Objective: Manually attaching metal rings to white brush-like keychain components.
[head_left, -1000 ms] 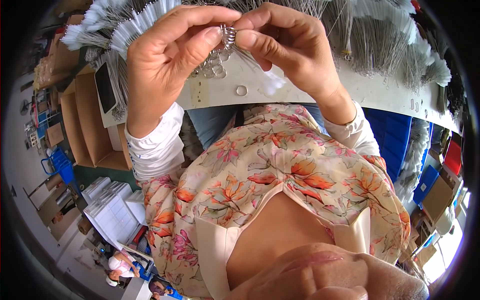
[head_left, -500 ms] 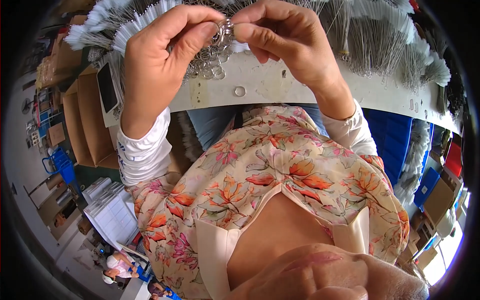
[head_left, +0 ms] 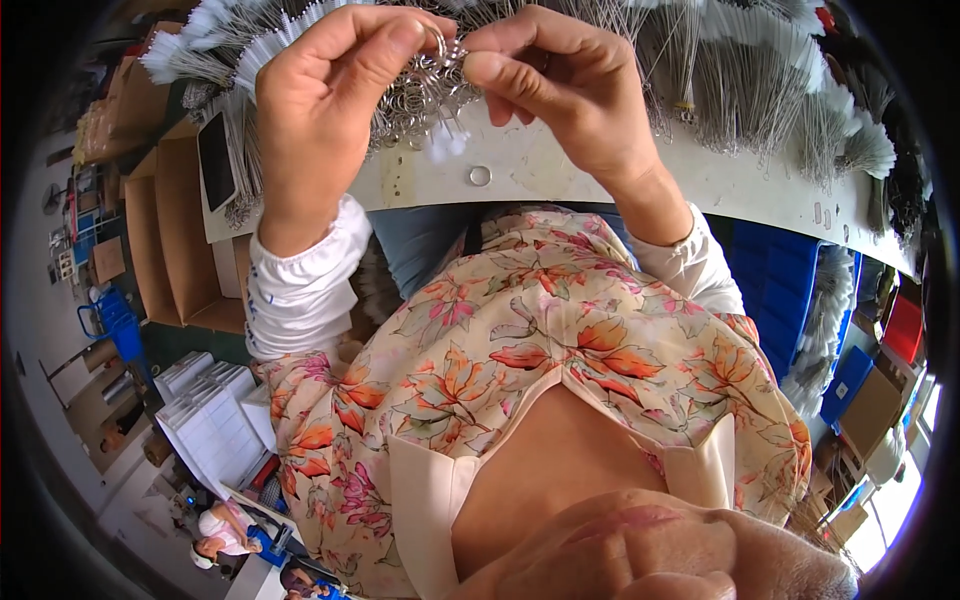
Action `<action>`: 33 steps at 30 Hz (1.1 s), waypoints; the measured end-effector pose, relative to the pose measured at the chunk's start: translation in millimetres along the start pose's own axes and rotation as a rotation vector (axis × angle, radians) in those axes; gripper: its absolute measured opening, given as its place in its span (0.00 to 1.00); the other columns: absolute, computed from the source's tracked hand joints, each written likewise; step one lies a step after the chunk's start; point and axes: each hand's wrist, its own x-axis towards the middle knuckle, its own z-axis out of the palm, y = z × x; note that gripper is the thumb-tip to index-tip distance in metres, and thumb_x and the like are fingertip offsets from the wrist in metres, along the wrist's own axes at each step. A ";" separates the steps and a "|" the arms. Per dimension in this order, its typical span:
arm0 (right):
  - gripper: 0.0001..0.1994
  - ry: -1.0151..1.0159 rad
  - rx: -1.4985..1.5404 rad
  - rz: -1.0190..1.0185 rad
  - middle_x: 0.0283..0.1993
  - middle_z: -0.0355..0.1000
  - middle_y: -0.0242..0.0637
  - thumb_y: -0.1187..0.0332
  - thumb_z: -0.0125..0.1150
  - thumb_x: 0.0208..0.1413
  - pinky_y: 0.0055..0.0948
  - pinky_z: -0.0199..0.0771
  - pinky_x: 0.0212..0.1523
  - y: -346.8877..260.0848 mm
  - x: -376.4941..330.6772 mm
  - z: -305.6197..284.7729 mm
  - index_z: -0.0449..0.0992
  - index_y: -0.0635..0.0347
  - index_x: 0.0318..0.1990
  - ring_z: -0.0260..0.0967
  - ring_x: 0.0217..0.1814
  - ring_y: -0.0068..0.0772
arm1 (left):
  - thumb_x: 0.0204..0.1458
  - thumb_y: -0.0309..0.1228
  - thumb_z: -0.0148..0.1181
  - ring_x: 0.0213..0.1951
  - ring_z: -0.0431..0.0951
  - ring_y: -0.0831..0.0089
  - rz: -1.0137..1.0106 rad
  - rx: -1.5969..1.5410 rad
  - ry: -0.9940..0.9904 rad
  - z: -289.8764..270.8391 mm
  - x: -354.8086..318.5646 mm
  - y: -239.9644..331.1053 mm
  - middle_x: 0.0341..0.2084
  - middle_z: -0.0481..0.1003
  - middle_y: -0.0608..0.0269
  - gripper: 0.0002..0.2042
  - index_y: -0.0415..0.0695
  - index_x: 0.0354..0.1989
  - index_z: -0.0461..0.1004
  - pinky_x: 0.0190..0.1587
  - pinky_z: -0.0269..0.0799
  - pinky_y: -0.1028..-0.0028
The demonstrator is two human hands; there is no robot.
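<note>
Over the table's near edge, my left hand (head_left: 335, 115) pinches a shiny metal ring (head_left: 438, 42) between thumb and forefinger. My right hand (head_left: 575, 95) meets it from the other side, thumb and forefinger closed on small bright metal loops beside the ring. Whether these are wire ends or further rings is hard to tell. White brush tips (head_left: 447, 142) on thin wires hang below the fingers. Behind them lies a heap of metal rings (head_left: 400, 110), partly covered by my left hand. One loose ring (head_left: 480, 176) rests apart on the white table (head_left: 540, 165).
Bundles of wire brushes with white bristles (head_left: 760, 100) line the table's far side. At its left end lies a dark-screened phone (head_left: 216, 165), beside an open cardboard box (head_left: 185, 235). Blue crates (head_left: 765, 280) stand at the right. Another person (head_left: 225, 530) is at the lower left.
The ring between my hands has turned and shows more upright. White brush tips now hang below my fingers. My left hand has lifted slightly, and both hands remain close together.
</note>
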 end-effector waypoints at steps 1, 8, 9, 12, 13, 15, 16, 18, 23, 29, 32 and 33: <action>0.04 0.048 -0.011 -0.107 0.28 0.70 0.29 0.76 0.59 0.53 0.17 0.67 0.24 2.4 -0.7 7.1 0.74 0.67 0.35 0.67 0.25 0.16 | 0.57 0.28 0.50 0.39 0.73 0.77 0.002 0.002 0.006 -0.3 -0.8 -6.1 0.34 0.76 0.57 0.09 0.35 0.35 0.73 0.45 0.64 0.79; 0.05 0.109 -0.558 -0.401 0.27 0.72 0.33 0.76 0.62 0.49 0.18 0.71 0.27 22.8 7.8 13.0 0.76 0.66 0.35 0.69 0.25 0.19 | 0.55 0.29 0.53 0.29 0.75 0.73 -0.081 -0.509 0.309 21.1 -6.1 2.3 0.29 0.76 0.59 0.09 0.35 0.34 0.74 0.37 0.72 0.75; 0.06 0.104 -0.529 -0.412 0.29 0.73 0.31 0.76 0.62 0.50 0.16 0.69 0.28 30.5 7.9 16.7 0.75 0.66 0.36 0.68 0.26 0.17 | 0.55 0.29 0.53 0.29 0.75 0.73 -0.074 -0.498 0.336 17.0 -6.9 -1.1 0.29 0.76 0.59 0.09 0.35 0.34 0.74 0.37 0.72 0.75; 0.07 -0.038 -0.810 -0.140 0.28 0.74 0.37 0.75 0.65 0.43 0.24 0.72 0.30 42.8 -14.1 9.4 0.78 0.62 0.33 0.72 0.27 0.28 | 0.55 0.28 0.54 0.26 0.75 0.76 -0.045 -0.333 0.494 0.7 -11.1 -2.2 0.28 0.75 0.60 0.08 0.34 0.33 0.74 0.31 0.73 0.78; 0.07 -0.149 -0.789 0.060 0.29 0.75 0.37 0.75 0.63 0.45 0.23 0.72 0.32 52.9 -27.6 4.7 0.78 0.63 0.34 0.72 0.29 0.25 | 0.55 0.28 0.54 0.26 0.75 0.76 -0.042 -0.310 0.542 -10.6 -17.0 -1.4 0.28 0.75 0.60 0.08 0.34 0.33 0.74 0.31 0.73 0.78; 0.07 -0.343 -0.750 0.251 0.30 0.75 0.36 0.75 0.62 0.48 0.22 0.72 0.34 66.8 -48.5 8.4 0.78 0.63 0.36 0.72 0.30 0.22 | 0.55 0.29 0.54 0.25 0.75 0.76 0.091 -0.184 0.456 -35.3 -40.0 11.4 0.27 0.75 0.60 0.09 0.34 0.33 0.74 0.29 0.73 0.77; 0.07 -0.366 -0.810 0.239 0.30 0.76 0.36 0.74 0.61 0.48 0.22 0.72 0.34 77.4 -56.4 5.1 0.78 0.63 0.36 0.72 0.30 0.22 | 0.55 0.28 0.54 0.24 0.75 0.76 0.073 -0.170 0.495 -40.9 -46.0 13.9 0.26 0.75 0.59 0.09 0.33 0.33 0.74 0.28 0.73 0.78; 0.07 -0.369 -0.893 0.193 0.30 0.76 0.39 0.73 0.61 0.47 0.24 0.72 0.33 93.0 -60.9 -1.8 0.78 0.61 0.36 0.73 0.30 0.27 | 0.55 0.29 0.53 0.23 0.74 0.77 0.046 -0.029 0.510 -58.0 -68.0 20.5 0.26 0.75 0.60 0.09 0.34 0.32 0.73 0.28 0.71 0.80; 0.07 -0.181 -1.017 0.193 0.28 0.76 0.39 0.70 0.61 0.48 0.24 0.71 0.32 114.5 -27.1 -16.4 0.78 0.60 0.35 0.73 0.28 0.24 | 0.58 0.29 0.47 0.26 0.73 0.78 -0.128 0.149 0.538 -90.9 -142.4 7.3 0.23 0.73 0.62 0.09 0.37 0.30 0.70 0.27 0.67 0.79; 0.06 0.001 -1.081 -0.041 0.26 0.74 0.37 0.70 0.63 0.48 0.22 0.70 0.31 123.4 -19.8 -4.0 0.78 0.61 0.33 0.71 0.25 0.24 | 0.53 0.33 0.53 0.26 0.77 0.71 -0.654 0.541 0.280 -95.8 -239.4 -112.4 0.23 0.75 0.57 0.08 0.41 0.32 0.73 0.30 0.71 0.73; 0.06 -0.005 -1.124 -0.046 0.26 0.74 0.36 0.72 0.64 0.47 0.21 0.69 0.29 106.6 -27.7 -25.2 0.78 0.63 0.32 0.70 0.26 0.22 | 0.46 0.27 0.55 0.31 0.76 0.61 -0.524 0.830 0.042 -47.1 -292.3 -239.3 0.29 0.75 0.55 0.07 0.42 0.34 0.74 0.35 0.71 0.67; 0.05 0.017 -1.096 -0.035 0.26 0.74 0.35 0.72 0.64 0.46 0.20 0.69 0.29 104.5 -29.6 -24.9 0.78 0.63 0.32 0.70 0.26 0.21 | 0.44 0.27 0.55 0.32 0.76 0.56 -0.457 0.863 -0.034 -40.1 -303.7 -265.7 0.29 0.75 0.53 0.08 0.42 0.34 0.74 0.36 0.71 0.65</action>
